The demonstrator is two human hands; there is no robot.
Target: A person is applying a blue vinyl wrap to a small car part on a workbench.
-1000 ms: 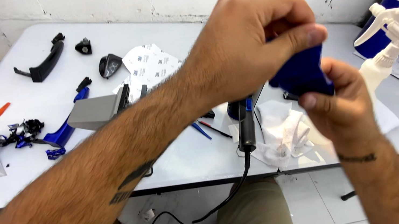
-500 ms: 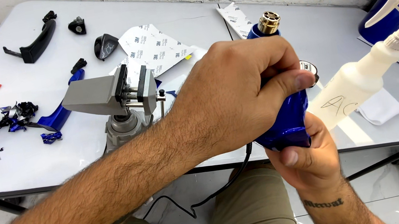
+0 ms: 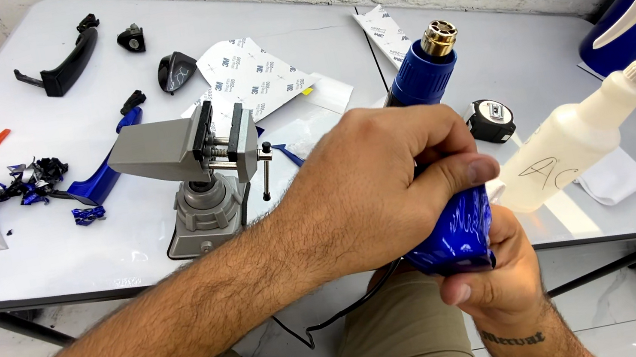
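Both hands grip a glossy blue part (image 3: 457,234) at the surface's near edge, about 5 o'clock. The left hand (image 3: 376,186) wraps its fingers over the top; the right hand (image 3: 493,271) clasps it from beneath. A heat gun (image 3: 423,74) stands at 12 o'clock of the part, a vise (image 3: 193,161) at 10, a spray bottle (image 3: 588,131) at 2.
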